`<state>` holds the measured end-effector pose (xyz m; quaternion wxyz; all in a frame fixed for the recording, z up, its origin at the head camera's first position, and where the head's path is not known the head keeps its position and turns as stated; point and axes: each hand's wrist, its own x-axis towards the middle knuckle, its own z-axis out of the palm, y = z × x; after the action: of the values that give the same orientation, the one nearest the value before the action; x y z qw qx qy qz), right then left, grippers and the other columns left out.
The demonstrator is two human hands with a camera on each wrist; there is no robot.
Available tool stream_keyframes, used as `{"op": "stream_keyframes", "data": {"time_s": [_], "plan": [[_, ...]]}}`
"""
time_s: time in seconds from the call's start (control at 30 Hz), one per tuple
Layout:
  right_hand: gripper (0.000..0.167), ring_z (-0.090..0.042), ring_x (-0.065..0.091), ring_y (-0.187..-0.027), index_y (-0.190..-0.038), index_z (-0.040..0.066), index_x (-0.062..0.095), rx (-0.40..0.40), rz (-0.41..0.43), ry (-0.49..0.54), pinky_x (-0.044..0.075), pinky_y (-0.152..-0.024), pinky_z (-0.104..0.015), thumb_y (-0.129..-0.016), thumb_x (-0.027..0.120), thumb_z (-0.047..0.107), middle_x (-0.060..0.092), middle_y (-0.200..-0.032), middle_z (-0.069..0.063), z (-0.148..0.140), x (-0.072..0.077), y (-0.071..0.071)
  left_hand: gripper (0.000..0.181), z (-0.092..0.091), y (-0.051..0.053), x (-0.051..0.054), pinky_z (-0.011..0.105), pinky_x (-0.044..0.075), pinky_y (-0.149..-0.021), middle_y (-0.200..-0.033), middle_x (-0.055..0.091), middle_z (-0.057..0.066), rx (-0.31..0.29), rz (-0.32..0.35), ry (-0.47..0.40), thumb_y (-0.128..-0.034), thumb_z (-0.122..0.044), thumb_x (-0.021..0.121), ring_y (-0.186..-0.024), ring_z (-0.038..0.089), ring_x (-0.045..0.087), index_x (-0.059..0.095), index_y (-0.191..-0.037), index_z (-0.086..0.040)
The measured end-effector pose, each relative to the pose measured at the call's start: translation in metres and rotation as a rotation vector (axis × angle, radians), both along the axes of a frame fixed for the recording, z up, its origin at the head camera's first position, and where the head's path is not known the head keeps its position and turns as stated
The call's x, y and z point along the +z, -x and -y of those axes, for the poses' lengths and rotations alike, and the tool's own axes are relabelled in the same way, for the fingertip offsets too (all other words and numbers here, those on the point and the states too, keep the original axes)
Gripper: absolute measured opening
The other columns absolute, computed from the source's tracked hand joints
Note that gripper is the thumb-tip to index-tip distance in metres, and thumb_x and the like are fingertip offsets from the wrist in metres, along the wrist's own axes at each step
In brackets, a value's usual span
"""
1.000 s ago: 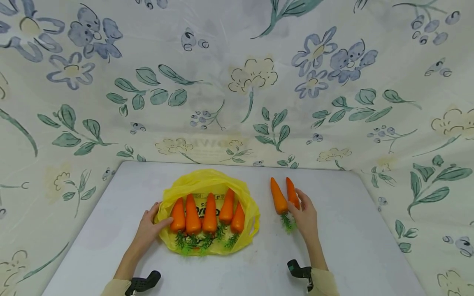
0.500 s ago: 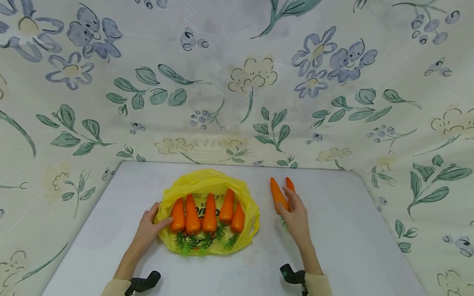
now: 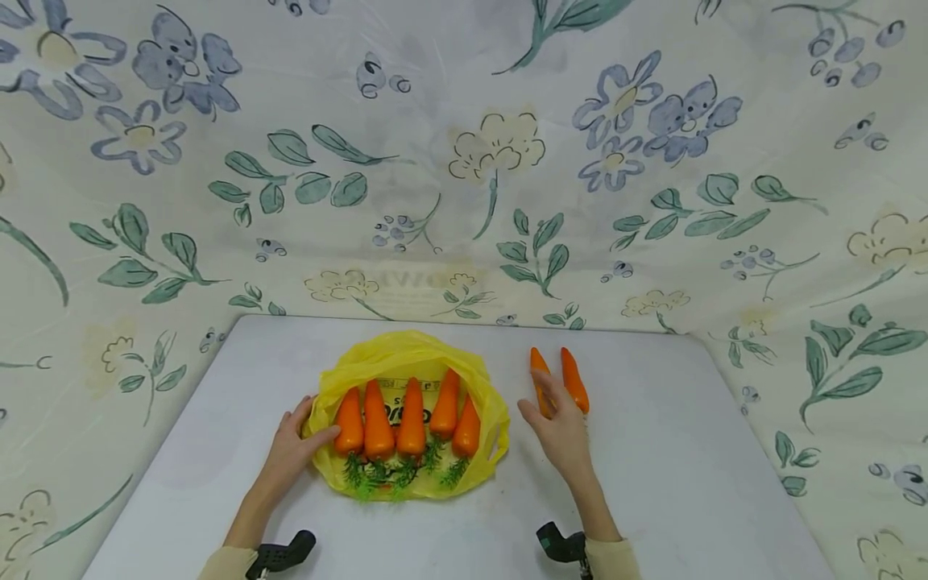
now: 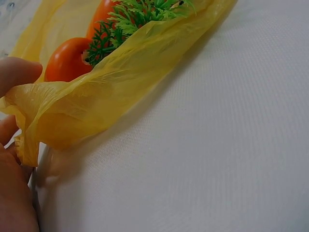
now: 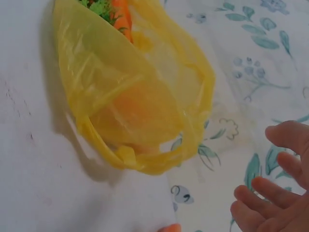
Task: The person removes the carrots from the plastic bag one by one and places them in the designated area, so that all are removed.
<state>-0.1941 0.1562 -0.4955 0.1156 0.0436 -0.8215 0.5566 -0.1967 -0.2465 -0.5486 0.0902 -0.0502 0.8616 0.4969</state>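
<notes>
The left hand (image 3: pixel 288 441) pinches the left rim of a yellow plastic bag (image 3: pixel 406 342), its thumb over the rim and fingers outside; the left wrist view shows the thumb (image 4: pixel 19 72) on the film (image 4: pixel 96 113). Several orange carrots (image 3: pixel 412 419) with green tops lie side by side in the bag's open mouth. Two more carrots lie right of the bag. Over the nearer one (image 3: pixel 537 362) hovers the right hand (image 3: pixel 565 431), thumb and fingers apart, hiding its lower part; the other (image 3: pixel 573 379) lies just beyond. In the right wrist view, the right hand's (image 5: pixel 277 193) spread fingers hold nothing.
A white tabletop (image 3: pixel 696 451) lies under everything, its back edge meeting a floral cloth (image 3: pixel 435 201) that also hangs at both sides. Black devices (image 3: pixel 286 554) are strapped at both wrists. A looped handle (image 5: pixel 145 164) of the bag faces the right hand.
The right hand has moved left, off the farther-right carrot and over the other one, its thumb and fingers spreading. The left hand and bag have not moved.
</notes>
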Motion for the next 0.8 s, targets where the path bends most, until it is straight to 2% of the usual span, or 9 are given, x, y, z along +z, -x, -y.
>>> {"op": "stream_keyframes", "data": {"time_s": [0.17,0.27,0.47,0.6,0.8], "plan": [[0.047,-0.031,0.053,-0.129,-0.137,0.009,0.057,0.061,-0.014,0.049,0.040,-0.110,-0.044,-0.092,0.070,0.013,0.057,-0.140,-0.011,0.012,-0.004,-0.002,0.087,-0.001,0.000,0.001,0.075,0.000,-0.110,-0.164,0.003,0.025,-0.001,0.010,-0.001,-0.0925,-0.042,0.063,-0.146,0.052,-0.013,0.018,-0.157,-0.005],[0.045,-0.034,0.052,-0.129,-0.136,0.010,0.058,0.105,-0.014,0.074,0.038,-0.111,-0.046,-0.092,0.070,0.013,0.057,-0.139,-0.010,0.021,-0.007,-0.002,0.088,0.000,0.000,0.001,0.076,0.001,-0.110,-0.164,0.003,0.024,0.000,0.012,0.009,-0.0924,-0.042,0.063,-0.146,0.052,-0.013,0.018,-0.158,-0.006],[0.046,-0.032,0.053,-0.129,-0.136,0.006,0.056,0.180,-0.039,0.056,0.039,-0.109,-0.051,-0.093,0.069,0.011,0.056,-0.139,-0.010,0.040,-0.008,-0.003,0.087,0.000,-0.001,0.000,0.075,0.001,-0.110,-0.163,0.004,0.026,0.004,-0.002,0.012,-0.0922,-0.042,0.063,-0.146,0.053,-0.012,0.020,-0.157,-0.005],[0.046,-0.029,0.054,-0.128,-0.137,0.004,0.055,0.216,-0.052,0.044,0.042,-0.107,-0.048,-0.093,0.068,0.009,0.056,-0.138,-0.010,0.050,-0.006,-0.004,0.085,0.000,-0.001,0.000,0.074,0.000,-0.111,-0.163,0.005,0.026,0.004,-0.015,0.009,-0.0923,-0.041,0.064,-0.146,0.053,-0.010,0.022,-0.156,-0.003],[0.045,-0.034,0.051,-0.131,-0.137,0.003,0.054,0.275,-0.006,0.074,0.041,-0.109,-0.050,-0.093,0.066,0.006,0.055,-0.139,-0.018,0.067,-0.007,-0.008,0.086,0.000,-0.001,-0.001,0.073,0.000,-0.112,-0.164,0.003,0.024,0.011,0.008,0.009,-0.0926,-0.042,0.063,-0.146,0.051,-0.013,0.020,-0.156,-0.003]]}}
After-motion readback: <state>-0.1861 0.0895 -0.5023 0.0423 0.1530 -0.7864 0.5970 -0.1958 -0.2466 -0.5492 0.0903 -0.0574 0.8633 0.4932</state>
